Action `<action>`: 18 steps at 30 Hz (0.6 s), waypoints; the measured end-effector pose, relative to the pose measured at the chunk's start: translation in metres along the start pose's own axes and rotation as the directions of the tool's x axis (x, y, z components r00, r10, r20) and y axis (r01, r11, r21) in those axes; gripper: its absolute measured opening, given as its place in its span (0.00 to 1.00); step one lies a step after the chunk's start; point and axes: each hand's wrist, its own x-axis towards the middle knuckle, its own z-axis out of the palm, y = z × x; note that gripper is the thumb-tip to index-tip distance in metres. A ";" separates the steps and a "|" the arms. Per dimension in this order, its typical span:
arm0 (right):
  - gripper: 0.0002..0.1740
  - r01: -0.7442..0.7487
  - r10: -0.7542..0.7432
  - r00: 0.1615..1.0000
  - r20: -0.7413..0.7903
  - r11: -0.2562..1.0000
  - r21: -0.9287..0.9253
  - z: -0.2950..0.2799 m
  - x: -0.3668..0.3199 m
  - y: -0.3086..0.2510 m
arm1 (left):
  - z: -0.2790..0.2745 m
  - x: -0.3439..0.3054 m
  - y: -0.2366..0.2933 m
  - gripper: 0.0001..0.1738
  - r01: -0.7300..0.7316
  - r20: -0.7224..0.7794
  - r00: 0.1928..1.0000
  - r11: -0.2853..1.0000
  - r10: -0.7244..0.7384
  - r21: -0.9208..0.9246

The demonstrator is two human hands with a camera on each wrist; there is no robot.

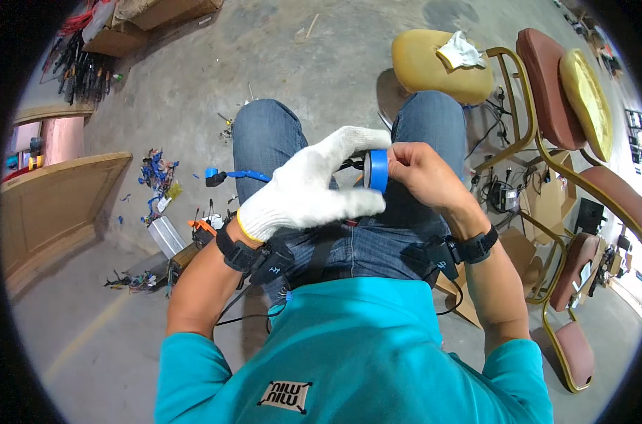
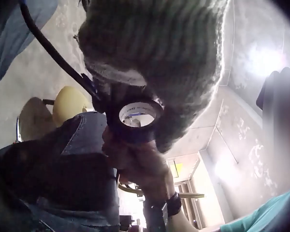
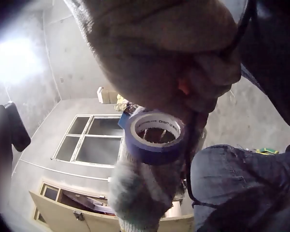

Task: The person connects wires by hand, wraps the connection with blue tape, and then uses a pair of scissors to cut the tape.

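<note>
One teal shirt of smooth fabric is nearest, bearing a single four-cornered pale patch. Two black straps circle the wrists. Two hands meet above the lap: the left hand, in a white knitted glove, arches thumb and fingers around one ring-shaped roll of blue tape; whether it grips the roll, I cannot tell. The bare right hand has curled fingers and pinches the roll's edge. The roll's pale core shows printed lettering in both wrist views. One blue-wrapped cable leaves the glove's side, ending in one blocky blue connector. Below are two knees in creased denim jeans.

Beyond, on rough grey concrete floor, lie one tangled heap of coloured wires and one oblong silvery block. A rounded yellow seat carries white knitted glove fabric; beside it stand gold-coloured metal chair frames with reddish-brown padding. One wooden panel stands opposite.
</note>
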 end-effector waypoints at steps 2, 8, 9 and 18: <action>0.15 0.019 -0.019 1.000 -0.010 0.999 0.028 0.003 0.000 0.002 | -0.001 0.007 -0.014 0.27 0.068 0.007 0.997 0.934 -0.070 -0.352; 0.15 0.043 -0.044 0.997 -0.061 0.999 -0.020 0.008 -0.001 -0.001 | -0.001 0.022 -0.009 0.24 0.273 0.098 0.960 0.957 -0.263 -0.101; 0.15 0.044 -0.045 0.997 -0.062 0.999 -0.020 0.005 -0.004 -0.008 | 0.003 0.021 -0.009 0.28 0.164 0.034 0.986 0.985 -0.162 -0.046; 0.18 0.058 -0.061 0.996 -0.071 0.997 -0.044 0.004 -0.007 -0.024 | 0.003 0.018 -0.017 0.40 0.208 -0.005 0.975 0.905 -0.222 0.371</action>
